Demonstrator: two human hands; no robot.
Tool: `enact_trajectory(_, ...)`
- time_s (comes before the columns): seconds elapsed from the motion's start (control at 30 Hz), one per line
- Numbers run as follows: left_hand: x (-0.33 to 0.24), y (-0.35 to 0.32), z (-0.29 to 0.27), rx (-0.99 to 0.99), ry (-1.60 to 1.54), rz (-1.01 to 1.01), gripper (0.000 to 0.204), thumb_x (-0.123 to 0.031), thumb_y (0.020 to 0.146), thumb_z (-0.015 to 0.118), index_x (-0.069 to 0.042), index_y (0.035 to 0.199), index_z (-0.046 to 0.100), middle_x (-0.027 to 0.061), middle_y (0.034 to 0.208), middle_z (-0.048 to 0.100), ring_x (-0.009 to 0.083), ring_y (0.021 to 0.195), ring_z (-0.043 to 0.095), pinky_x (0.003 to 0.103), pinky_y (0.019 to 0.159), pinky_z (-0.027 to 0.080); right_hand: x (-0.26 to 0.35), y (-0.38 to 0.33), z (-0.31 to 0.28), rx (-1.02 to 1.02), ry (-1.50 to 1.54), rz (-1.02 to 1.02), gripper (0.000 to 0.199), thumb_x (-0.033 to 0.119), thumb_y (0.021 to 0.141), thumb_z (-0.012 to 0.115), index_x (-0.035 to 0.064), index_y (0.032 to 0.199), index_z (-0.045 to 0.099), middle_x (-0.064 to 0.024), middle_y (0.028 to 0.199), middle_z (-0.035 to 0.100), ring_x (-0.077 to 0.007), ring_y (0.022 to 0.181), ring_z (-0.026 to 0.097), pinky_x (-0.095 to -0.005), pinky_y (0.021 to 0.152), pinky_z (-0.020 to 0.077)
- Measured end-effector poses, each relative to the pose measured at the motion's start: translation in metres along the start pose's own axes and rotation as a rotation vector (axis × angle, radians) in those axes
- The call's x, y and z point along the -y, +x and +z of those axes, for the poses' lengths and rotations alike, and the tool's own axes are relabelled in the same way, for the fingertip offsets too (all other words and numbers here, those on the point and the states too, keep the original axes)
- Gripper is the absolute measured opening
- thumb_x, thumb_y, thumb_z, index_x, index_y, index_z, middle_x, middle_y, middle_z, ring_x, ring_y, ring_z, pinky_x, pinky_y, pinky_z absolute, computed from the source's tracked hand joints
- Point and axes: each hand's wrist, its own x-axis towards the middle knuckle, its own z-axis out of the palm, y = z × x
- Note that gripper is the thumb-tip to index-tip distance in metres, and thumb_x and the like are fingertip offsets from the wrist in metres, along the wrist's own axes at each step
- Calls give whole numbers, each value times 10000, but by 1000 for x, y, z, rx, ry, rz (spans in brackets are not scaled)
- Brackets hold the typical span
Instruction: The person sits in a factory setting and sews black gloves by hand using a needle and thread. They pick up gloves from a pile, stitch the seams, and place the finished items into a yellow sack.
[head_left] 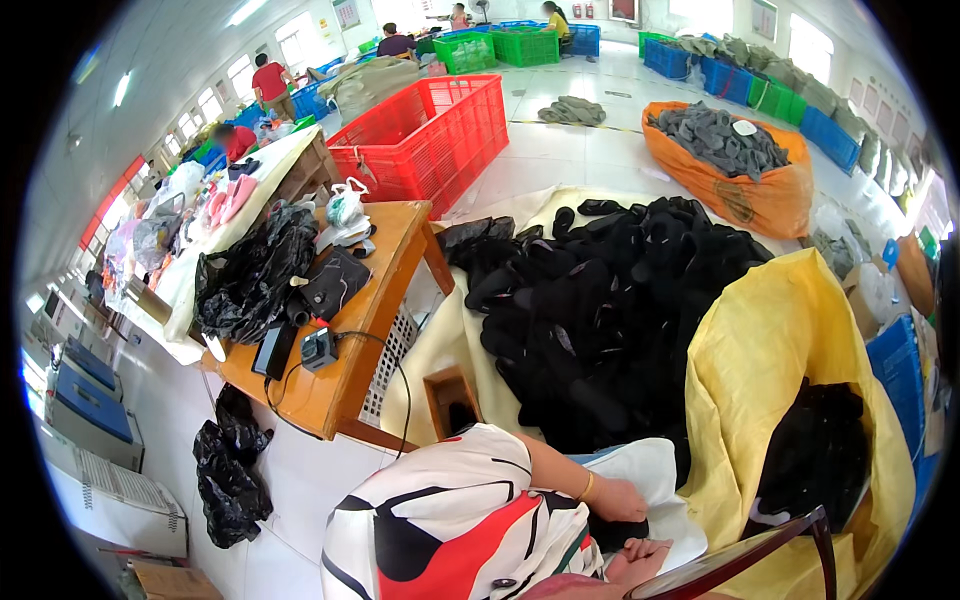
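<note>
- Head view, near centre: left hand (617, 499), with a thin bracelet at the wrist, pressed down on a white bag (655, 478) in the lap; fingers curled onto the fabric, seemingly pinching its edge to hold the mouth steady.
- Right hand (640, 551) just below it, fingertips only showing, loosely curled, touching the bag's lower fold; grasping or merely resting, cannot tell.
- White bag lying between the lap and the black heap, just beside the yellow sack; kept close, probably for easy reach to both.
- Heap of black insoles (590, 320) spread on a pale sheet (452, 330) on the floor, far side of the hands; sheet likely there to keep pieces off the tiles.
- Yellow sack (760, 370) at right, mouth open, more black pieces inside.
- Wooden table (345, 385) at left with a black plastic bag (250, 285), a small camera (320, 348) and cable; red crate (430, 135) far behind it; orange sack (760, 195) of grey pieces far right.
- Hidden: palms, most of the right hand, bag contents; patterned shirt (450, 525) covers the lap, dark glasses rim (730, 560) cuts the lower right corner.
- Far people small, blurred; edges bent by fisheye.
</note>
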Motion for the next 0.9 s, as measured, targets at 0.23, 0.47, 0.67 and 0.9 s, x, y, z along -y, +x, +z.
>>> enact_trajectory(0.23,-6,9,0,-85,-49,-46,153,-177,830,569,-75,937,607,90,949,592,279,886,624,401,682,533,17,-2,8,20,-107,-70,418,275,1023,441,153,643,320,47,547,222,-94,484,207,-264,556,357)
enact_trajectory(0.47,-14,1,11,-89,-177,-161,175,-142,822,576,-98,984,627,85,962,605,276,915,623,401,711,525,25,-17,29,21,-263,-175,327,202,999,418,109,686,396,-7,642,356,-127,613,379,-273,688,396)
enact_trajectory(0.67,0,7,2,-37,-336,-104,299,-105,747,616,-91,1043,658,118,979,657,346,926,634,453,749,515,23,-18,19,-26,-665,-278,289,230,1007,398,50,794,475,-53,807,498,-152,786,484,-271,794,405)
enact_trajectory(0.9,-29,39,-58,-29,-332,-490,196,-225,761,614,-63,773,724,108,718,695,351,718,669,449,655,516,35,-29,9,-40,-1178,-736,197,162,988,499,5,905,584,-143,876,584,-287,848,570,-406,819,442)
